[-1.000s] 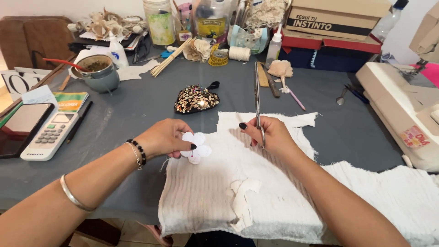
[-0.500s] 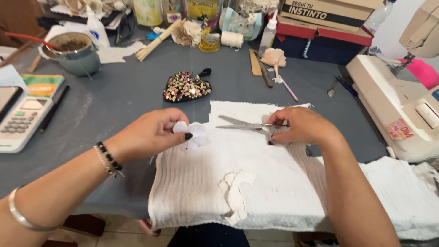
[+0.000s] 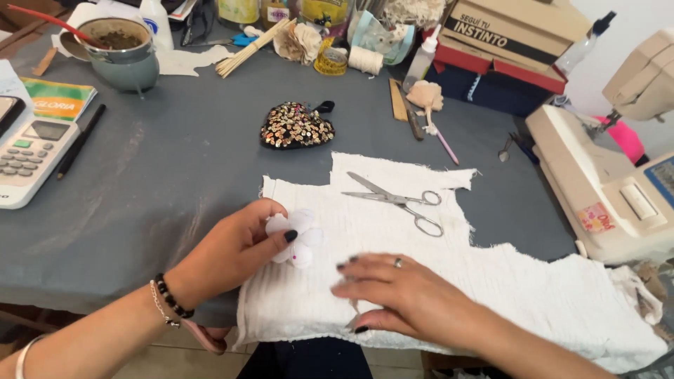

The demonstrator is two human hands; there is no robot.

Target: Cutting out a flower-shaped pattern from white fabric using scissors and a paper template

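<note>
1. White fabric is what I am seeing in the left hand (image 3: 235,249): one small white cloth flower (image 3: 298,237), with the fingers (image 3: 281,235) closing around it and the thumb lying across its near edge. It is sitting just above the left part of the white cloth sheet (image 3: 435,281).
2. The right hand (image 3: 407,298) is lying flat on that sheet, fingers spread and released, grasping nothing. The flower is lying up and to the left of its fingertips, close by.
3. One pair of scissors (image 3: 397,201) is resting on the sheet beyond both hands, blades pointing left, handles right, its long axis running nearly across my view. The right hand is looking nearer to the handles.
4. Further out on the grey bench (image 3: 175,168) I am counting one sequinned heart (image 3: 295,126), one calculator (image 3: 28,158), one pen (image 3: 81,140), one pot (image 3: 119,52).
5. One sewing machine (image 3: 611,189) is standing at the right edge.
</note>
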